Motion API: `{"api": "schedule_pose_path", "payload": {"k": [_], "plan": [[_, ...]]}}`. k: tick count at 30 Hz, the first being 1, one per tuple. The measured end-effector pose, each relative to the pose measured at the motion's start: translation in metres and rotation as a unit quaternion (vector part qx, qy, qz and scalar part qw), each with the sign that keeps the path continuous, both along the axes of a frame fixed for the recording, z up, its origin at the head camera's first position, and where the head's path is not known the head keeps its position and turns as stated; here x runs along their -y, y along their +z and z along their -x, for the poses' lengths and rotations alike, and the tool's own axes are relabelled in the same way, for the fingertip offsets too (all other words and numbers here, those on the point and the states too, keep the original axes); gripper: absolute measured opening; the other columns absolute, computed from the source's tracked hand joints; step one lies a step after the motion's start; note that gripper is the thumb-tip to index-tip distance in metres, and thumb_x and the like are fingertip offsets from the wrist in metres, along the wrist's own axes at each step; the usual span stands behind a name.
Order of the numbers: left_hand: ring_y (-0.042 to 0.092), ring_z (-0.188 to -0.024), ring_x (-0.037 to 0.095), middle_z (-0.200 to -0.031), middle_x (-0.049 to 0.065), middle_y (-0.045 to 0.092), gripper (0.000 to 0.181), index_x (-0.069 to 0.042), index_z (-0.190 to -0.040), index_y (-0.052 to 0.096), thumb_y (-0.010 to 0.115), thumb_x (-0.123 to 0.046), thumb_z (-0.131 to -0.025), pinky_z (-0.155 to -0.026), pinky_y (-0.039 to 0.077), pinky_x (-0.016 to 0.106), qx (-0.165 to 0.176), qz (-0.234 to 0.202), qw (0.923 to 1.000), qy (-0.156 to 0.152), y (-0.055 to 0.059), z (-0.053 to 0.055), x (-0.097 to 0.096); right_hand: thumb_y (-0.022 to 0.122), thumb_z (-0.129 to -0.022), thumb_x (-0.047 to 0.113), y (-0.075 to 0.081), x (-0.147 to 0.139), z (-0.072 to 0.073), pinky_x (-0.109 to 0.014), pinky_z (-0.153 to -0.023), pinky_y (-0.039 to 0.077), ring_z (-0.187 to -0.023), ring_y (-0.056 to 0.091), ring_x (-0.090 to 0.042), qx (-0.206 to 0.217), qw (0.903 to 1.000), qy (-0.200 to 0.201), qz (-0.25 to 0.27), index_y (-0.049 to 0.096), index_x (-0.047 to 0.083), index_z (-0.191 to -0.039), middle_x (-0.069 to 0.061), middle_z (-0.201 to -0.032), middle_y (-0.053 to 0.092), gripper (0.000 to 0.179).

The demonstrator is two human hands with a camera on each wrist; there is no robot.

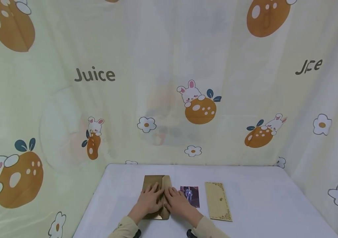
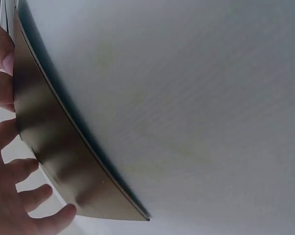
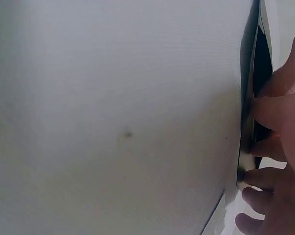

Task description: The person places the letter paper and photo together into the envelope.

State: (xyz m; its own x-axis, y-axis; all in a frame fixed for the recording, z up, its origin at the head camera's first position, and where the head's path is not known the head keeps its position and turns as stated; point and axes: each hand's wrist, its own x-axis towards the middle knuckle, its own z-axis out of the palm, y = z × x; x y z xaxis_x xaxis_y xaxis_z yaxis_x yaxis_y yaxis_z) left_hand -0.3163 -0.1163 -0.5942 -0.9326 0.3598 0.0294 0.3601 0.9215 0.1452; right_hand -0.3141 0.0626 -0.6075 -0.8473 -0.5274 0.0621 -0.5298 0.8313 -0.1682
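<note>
A brown, glossy envelope (image 1: 154,179) lies on the table with its flap (image 1: 167,181) along the right side. My left hand (image 1: 149,201) rests on the envelope's body, fingers spread and pressing it; the left wrist view shows the brown paper (image 2: 54,137) bowed under those fingertips. On the flap side, my right hand (image 1: 181,203) touches the paper with extended fingers. Both thumbs come close together near the flap's fold. In the right wrist view a dark gap shows beside the envelope's edge (image 3: 246,161), near the right fingers.
Just right of my right hand lies a small photo (image 1: 195,195) of a standing person. Further right is a cream card-like piece (image 1: 216,201) with brown ornamental corners. A white cloth covers the table (image 1: 264,198), and a printed curtain (image 1: 163,66) hangs behind it.
</note>
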Motion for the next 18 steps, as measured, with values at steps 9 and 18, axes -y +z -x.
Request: {"api": "schedule_pose_path", "payload": {"k": [9,18], "plan": [[0.047,-0.135,0.048,-0.153,0.020,0.045,0.055,-0.018,-0.137,0.059,0.066,-0.043,-0.089,-0.090,0.049,0.066,0.008,-0.011,0.9993,-0.033,0.013,0.012,0.015,0.055,-0.103,0.036,0.002,0.000,-0.004,-0.060,-0.111,0.037,-0.142,0.041,-0.043,0.001,1.0000,-0.002,-0.002,0.047,0.003,-0.147,-0.023,-0.153,0.045,0.056],[0.053,-0.133,0.039,-0.162,0.021,0.031,0.088,-0.025,-0.147,0.044,0.068,-0.074,-0.078,-0.091,0.054,0.053,0.111,0.003,0.9878,-0.109,0.021,0.026,0.037,0.055,-0.103,0.037,0.007,-0.001,-0.005,-0.058,-0.114,0.035,-0.144,0.040,-0.042,0.013,0.9998,-0.010,-0.012,0.048,0.005,-0.147,-0.021,-0.155,0.044,0.055]]}}
